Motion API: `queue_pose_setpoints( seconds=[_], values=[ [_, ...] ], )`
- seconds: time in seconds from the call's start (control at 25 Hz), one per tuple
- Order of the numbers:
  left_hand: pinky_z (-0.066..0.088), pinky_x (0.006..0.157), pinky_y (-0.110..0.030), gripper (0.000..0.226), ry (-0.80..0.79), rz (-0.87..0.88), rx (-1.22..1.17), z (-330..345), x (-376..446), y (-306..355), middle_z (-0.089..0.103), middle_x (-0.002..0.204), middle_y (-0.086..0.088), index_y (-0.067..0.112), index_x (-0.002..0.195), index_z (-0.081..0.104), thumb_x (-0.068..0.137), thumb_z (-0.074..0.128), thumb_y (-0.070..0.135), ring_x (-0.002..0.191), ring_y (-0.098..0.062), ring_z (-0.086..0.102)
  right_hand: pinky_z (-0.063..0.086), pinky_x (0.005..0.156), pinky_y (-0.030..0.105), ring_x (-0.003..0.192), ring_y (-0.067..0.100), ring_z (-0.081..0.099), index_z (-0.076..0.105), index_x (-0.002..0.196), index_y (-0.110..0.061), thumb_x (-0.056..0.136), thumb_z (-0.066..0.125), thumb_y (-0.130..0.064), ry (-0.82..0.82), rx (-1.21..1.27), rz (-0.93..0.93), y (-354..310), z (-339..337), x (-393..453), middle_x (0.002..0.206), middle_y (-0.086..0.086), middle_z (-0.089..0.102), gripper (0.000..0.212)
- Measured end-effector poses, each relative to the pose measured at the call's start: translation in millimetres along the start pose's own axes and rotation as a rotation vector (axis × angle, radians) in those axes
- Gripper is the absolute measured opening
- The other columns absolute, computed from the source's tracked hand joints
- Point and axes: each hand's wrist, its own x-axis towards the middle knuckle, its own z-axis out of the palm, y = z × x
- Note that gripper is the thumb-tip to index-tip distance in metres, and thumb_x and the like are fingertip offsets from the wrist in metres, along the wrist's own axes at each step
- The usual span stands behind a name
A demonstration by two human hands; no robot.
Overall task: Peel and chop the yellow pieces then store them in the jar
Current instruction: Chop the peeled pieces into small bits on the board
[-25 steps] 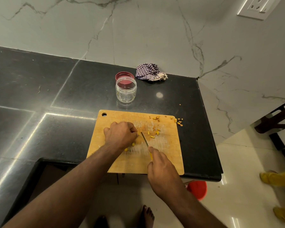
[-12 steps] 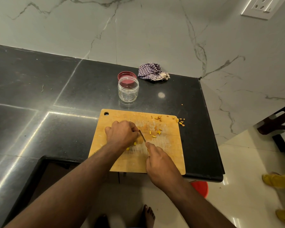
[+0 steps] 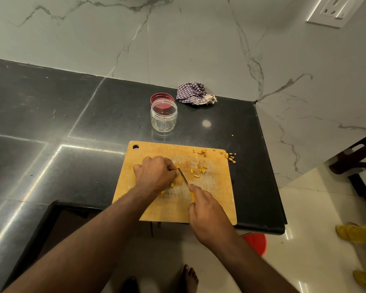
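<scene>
Free room and obstructions. The black counter [image 3: 51,115] lay open from nine to eleven o'clock of the cutting board [image 3: 209,199]. At twelve o'clock the open jar [image 3: 163,117] stood well apart from the board, the red lid [image 3: 162,97] touching behind it and a checked cloth [image 3: 193,93] at one o'clock. The marble wall [image 3: 178,39] closed the far side; at three o'clock only a narrow counter strip remained.

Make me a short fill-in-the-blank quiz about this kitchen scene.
1. The right hand holds a ____.
2. The jar on the counter has its lid ____.
3. The red lid lies right ____ the jar.
4. The left hand rests on the cutting ____.

Missing words: knife; off; behind; board
</scene>
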Motion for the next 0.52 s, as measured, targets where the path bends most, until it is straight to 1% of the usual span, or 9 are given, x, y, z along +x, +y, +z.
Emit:
queue_pose_setpoints(
  seconds=[0.2, 0.32, 0.52],
  values=[
    [0.028, 0.08, -0.04, 0.014, 0.009, -0.001, 0.01, -0.9, -1.4, 1.6, 0.066, 0.092, 0.019, 0.036, 0.087, 0.074, 0.087, 0.062, 0.043, 0.103, -0.013, 0.047, 0.045, 0.098, 0.035, 0.117, 0.018, 0.051, 0.028, 0.15, -0.025, 0.101, 0.035, -0.019, -0.033, -0.047, 0.007, 0.9, 3.8, 9.1, 0.136, 0.001, 0.049, 0.05],
    [0.027, 0.079, -0.04, 0.013, 0.018, -0.005, 0.015, -1.0, -1.0, 2.1, 0.065, 0.089, 0.019, 0.037, 0.084, 0.073, 0.086, 0.062, 0.043, 0.101, -0.013, 0.049, 0.047, 0.095, 0.037, 0.112, 0.02, 0.053, 0.027, 0.15, -0.027, 0.1, 0.034, -0.019, -0.048, -0.08, 0.001, 2.7, 4.8, 12.8, 0.132, 0.002, 0.05, 0.05],
    [0.029, 0.081, -0.041, 0.012, 0.009, -0.015, 0.011, -2.4, -0.8, 3.0, 0.065, 0.089, 0.019, 0.037, 0.084, 0.072, 0.086, 0.063, 0.044, 0.103, -0.014, 0.05, 0.042, 0.102, 0.027, 0.123, 0.012, 0.048, 0.03, 0.151, -0.024, 0.102, 0.036, -0.019, -0.045, -0.012, -0.005, 11.5, 3.0, -9.0, 0.14, -0.002, 0.047, 0.05]
  ],
)
